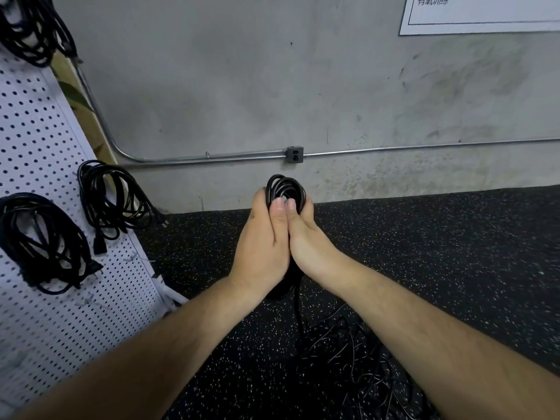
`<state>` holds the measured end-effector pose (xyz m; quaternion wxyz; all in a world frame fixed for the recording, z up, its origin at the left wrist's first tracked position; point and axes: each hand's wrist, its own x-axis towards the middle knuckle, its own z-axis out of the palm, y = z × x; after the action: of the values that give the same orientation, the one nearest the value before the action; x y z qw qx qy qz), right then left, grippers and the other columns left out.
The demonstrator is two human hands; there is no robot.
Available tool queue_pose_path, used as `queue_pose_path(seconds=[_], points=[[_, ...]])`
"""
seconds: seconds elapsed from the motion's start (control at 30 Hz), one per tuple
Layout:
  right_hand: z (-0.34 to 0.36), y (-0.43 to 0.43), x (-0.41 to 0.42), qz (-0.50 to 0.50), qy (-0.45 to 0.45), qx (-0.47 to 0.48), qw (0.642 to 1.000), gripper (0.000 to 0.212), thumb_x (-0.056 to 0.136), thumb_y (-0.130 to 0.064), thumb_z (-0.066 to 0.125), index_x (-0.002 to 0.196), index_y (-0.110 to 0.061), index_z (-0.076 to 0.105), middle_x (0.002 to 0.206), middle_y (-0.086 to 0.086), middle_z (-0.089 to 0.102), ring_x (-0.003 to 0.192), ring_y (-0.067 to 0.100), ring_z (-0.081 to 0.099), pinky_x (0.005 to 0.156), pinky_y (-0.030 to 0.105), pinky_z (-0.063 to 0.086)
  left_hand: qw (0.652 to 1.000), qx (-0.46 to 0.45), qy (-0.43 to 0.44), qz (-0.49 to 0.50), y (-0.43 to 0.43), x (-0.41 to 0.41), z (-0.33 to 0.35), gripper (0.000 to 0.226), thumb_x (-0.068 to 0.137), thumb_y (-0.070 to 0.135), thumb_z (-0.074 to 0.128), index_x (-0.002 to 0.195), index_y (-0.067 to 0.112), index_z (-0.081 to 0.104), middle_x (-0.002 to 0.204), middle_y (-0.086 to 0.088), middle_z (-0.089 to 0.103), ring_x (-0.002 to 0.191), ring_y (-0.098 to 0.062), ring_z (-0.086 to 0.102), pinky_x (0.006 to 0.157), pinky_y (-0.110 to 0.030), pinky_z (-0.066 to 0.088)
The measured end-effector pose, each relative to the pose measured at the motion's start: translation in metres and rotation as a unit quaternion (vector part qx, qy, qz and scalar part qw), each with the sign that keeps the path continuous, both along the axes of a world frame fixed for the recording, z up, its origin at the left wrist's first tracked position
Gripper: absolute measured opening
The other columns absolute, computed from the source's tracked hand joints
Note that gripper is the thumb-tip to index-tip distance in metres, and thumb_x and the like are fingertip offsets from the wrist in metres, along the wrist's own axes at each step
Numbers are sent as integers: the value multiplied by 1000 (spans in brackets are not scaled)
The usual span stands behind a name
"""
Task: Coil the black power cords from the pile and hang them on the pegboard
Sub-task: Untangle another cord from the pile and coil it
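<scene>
Cord coil (285, 189): a small bundle of black power cord is held upright in the air before the grey wall, above the floor (439, 253) and well apart from the pegboard (45, 131).
Left hand (262, 237): the bundle's left side is gripped, with the thumb pressed on its front; the fingers behind are hidden.
Right hand (309, 237): the right side is gripped likewise, thumb just beside the other thumb, palms touching.
Loose tail (298, 313): one strand is seen dropping from under the hands to the pile (342, 359) at the floor's near edge.
Hung coils (115, 201): three black bundles are carried by the pegboard, two near its lower right edge, one at its top.
Handling: the cord is judged light, limp yet springy, with a smooth jacket. All turns are best pinched together at one spot, the top loop left free for a hook.
</scene>
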<state>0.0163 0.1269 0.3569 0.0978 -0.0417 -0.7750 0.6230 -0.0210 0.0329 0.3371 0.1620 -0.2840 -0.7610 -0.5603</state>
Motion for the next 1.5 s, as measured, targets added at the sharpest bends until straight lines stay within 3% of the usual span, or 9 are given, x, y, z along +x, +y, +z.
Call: queue_pose_path(seconds=[0.2,0.4,0.47,0.63,0.73,0.83,1.13,1.3,1.5], points=[[8,3,4,36,-22,-5,999,56,107,-52,19,157,-31,10,128,-11,46,120,5,44,99,19,32,1000,-17,-7,-21,-4,-2,2,52,108,47,23,149,19,37,127,3,65,115,-6,63,99,-29,51],[4,10,1,39,-29,-116,992,103,70,-95,42,155,-40,26,148,-5,52,129,11,53,114,42,41,987,-86,-107,-88,-7,6,22,56,110,41,23,162,34,3,161,15,25,133,19,27,102,3,19],[9,12,3,34,-1,-124,992,101,62,-90,61,147,-40,40,133,-10,64,118,7,63,105,37,49,979,-61,-133,-144,-10,5,28,59,108,42,28,161,39,1,163,13,25,140,11,31,119,-15,25],[22,11,7,27,55,-206,977,63,71,-47,77,122,-17,56,83,1,70,62,20,63,54,35,51,963,35,-210,-164,-20,4,37,56,104,43,50,156,30,33,120,2,72,82,-11,69,81,-35,56],[26,13,5,7,52,-235,971,61,69,-44,81,119,-18,58,90,4,70,65,18,65,50,29,48,931,100,-289,-199,-22,7,42,35,103,37,53,128,13,59,104,-10,76,90,-28,74,82,-40,61],[26,15,6,32,61,-243,968,62,75,-39,81,122,-14,50,87,17,64,44,24,48,44,31,46,951,4,-257,-172,-27,10,43,36,98,57,47,120,31,59,83,-11,74,74,-32,74,74,-40,61],[26,30,2,44,25,-263,963,51,82,-34,81,116,-19,45,57,12,52,39,26,53,43,34,50,853,134,-368,-345,-30,4,33,38,100,29,56,125,0,55,86,-4,57,71,-16,50,70,-32,51],[18,29,-3,12,51,-193,980,51,83,-34,82,120,-20,51,76,1,62,44,13,41,48,27,42,919,11,-285,-272,-27,8,38,32,103,29,49,128,9,52,90,-5,72,68,-20,63,70,-33,57],[-1,37,-14,4,42,-166,985,65,68,-59,87,118,-30,56,94,9,73,84,33,71,86,50,57,935,34,-278,-218,-23,4,34,18,106,14,48,92,12,57,66,4,51,59,-11,44,65,-30,50]])
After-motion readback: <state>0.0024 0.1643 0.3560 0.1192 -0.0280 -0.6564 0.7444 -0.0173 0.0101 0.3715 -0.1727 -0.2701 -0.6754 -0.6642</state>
